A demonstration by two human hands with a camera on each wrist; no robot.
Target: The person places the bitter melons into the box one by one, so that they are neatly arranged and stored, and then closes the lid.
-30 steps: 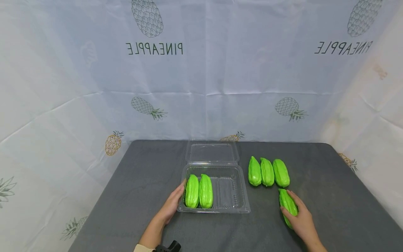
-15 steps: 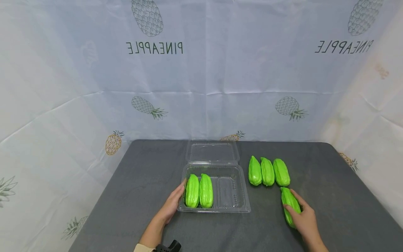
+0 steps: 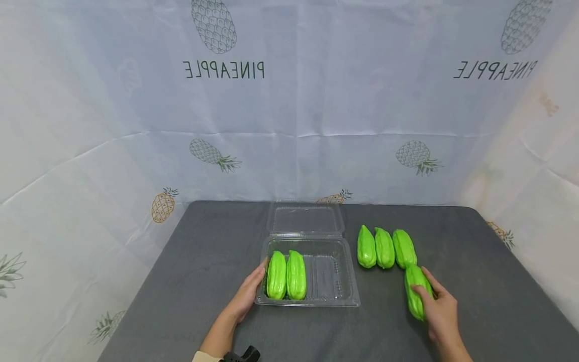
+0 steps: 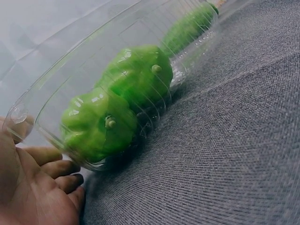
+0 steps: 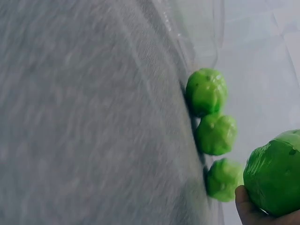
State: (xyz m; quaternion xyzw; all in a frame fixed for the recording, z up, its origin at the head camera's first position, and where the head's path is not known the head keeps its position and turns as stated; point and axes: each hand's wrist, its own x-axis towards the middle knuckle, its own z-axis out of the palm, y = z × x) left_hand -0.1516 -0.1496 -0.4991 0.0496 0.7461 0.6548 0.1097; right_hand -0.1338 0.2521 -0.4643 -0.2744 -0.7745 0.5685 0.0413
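Observation:
In the head view my right hand grips a bright green, ridged gourd, thumb on its left side and fingers on its right. The right wrist view shows this gourd large at the right edge, with a fingertip under it. My left hand rests against the left side of an open clear plastic box. Its fingers lie loosely along the box wall in the left wrist view. Two similar gourds lie side by side in the left half of the box.
Three more green gourds lie in a row right of the box. The clear lid is folded back behind the box. A dark grey cloth covers the table; a pineapple-print curtain hangs behind it.
My right hand has moved the gourd slightly away from me and to the right, near the end of the row. My left hand and the box have stayed put.

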